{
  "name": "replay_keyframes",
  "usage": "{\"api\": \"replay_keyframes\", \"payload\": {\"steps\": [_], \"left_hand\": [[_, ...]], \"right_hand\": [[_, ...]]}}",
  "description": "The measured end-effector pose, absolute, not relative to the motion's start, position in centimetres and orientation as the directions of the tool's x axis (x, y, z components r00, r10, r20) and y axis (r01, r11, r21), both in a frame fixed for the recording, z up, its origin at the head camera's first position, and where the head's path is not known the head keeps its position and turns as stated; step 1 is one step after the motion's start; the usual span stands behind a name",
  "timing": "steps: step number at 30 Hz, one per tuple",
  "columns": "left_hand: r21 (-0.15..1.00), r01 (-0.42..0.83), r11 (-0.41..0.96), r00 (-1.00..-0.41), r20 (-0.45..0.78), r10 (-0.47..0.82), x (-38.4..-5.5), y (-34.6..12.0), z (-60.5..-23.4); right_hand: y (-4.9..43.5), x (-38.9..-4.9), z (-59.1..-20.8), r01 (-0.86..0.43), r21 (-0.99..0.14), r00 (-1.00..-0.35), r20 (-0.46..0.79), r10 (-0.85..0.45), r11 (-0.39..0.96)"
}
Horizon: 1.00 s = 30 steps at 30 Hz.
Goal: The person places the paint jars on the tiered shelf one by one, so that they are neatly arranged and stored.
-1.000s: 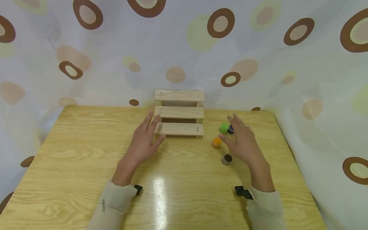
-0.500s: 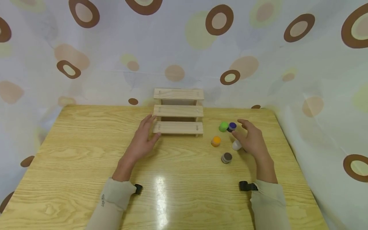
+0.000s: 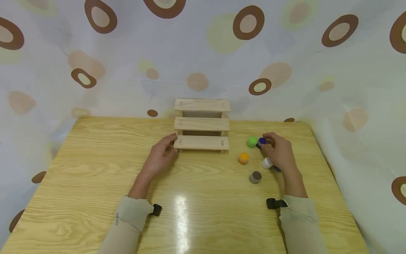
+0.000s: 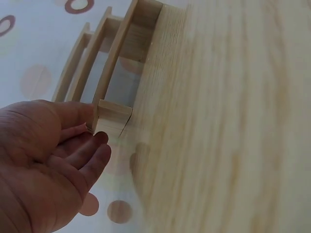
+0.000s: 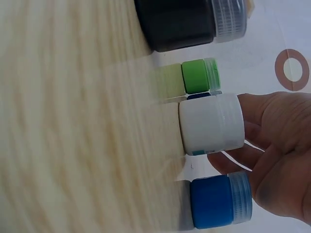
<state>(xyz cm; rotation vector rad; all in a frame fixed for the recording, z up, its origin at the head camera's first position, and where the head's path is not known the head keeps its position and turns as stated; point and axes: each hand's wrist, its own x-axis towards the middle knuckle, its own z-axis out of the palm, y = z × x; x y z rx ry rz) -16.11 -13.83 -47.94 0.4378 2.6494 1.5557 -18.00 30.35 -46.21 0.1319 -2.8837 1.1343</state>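
Your left grip [image 3: 159, 154] curls round the left end of the wooden steps [image 3: 201, 143], mid-frame, maybe so they can't slip; your right grip [image 3: 281, 154] bends around the blue-topped jar [image 3: 261, 141], right of the middle, but I can't tell if it pinches. The green jar [image 3: 252, 142] sits just beside it, likely for easy reach. The yellow bench [image 3: 95, 176] shines low down, and a spotty cloth [image 3: 177, 56] fills the top.

Spotted cloth [image 3: 171, 46] behind, wood-grain table [image 3: 95, 180] below!
Brown rings [image 3: 248, 22] and pale blotches [image 3: 198, 82] dot the cloth; a bright streak of light [image 3: 182, 222] gleams on the table.
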Motion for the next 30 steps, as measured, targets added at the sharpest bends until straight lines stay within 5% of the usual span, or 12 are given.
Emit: {"api": "replay_keyframes", "payload": {"steps": [16, 30], "left_hand": [[0.933, 0.112, 0.342, -0.982, 0.051, 0.183, -16.7, -13.8, -48.5], [0.972, 0.05, 0.229, -0.986, 0.011, 0.168, -16.9, -14.0, -48.6]], "right_hand": [[30.5, -18.0, -46.7, -0.09, -0.686, -0.994, 0.108, -0.021, 0.722], [28.8, -17.2, -43.5, -0.155, -0.654, -0.96, 0.276, 0.043, 0.741]]}}
